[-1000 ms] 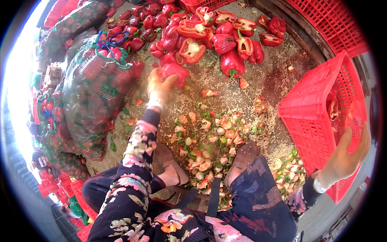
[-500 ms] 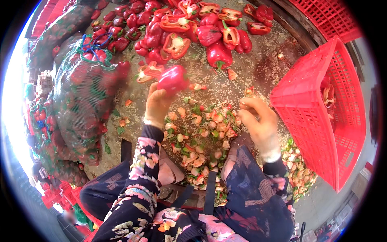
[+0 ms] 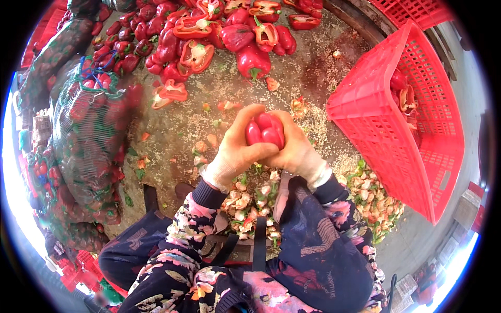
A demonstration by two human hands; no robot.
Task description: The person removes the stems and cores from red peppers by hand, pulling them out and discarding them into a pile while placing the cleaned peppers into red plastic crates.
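A glossy red bell pepper (image 3: 264, 130) is clasped between my two gloved hands above the floor. My left hand (image 3: 240, 141) wraps its left side, thumb across the near side. My right hand (image 3: 297, 148) closes round its right side; the palms and the pepper's underside are hidden. Below my wrists lies a heap of cut-out pepper cores (image 3: 250, 203) with green stems and pale seeds. Farther off, a whole red pepper (image 3: 254, 61) rests beside split halves, among them an open pepper half (image 3: 197, 56) showing its seeds.
A tilted red plastic crate (image 3: 386, 130) stands at the right with pepper pieces inside. Green mesh sacks of peppers (image 3: 86, 141) line the left. More cores (image 3: 376, 193) lie beside my right knee. Seeds are scattered over the floor (image 3: 177, 130).
My left hand has brought the pepper down and to the right. My right hand, empty before, has moved left and taken hold of it too. The whole view has shifted slightly.
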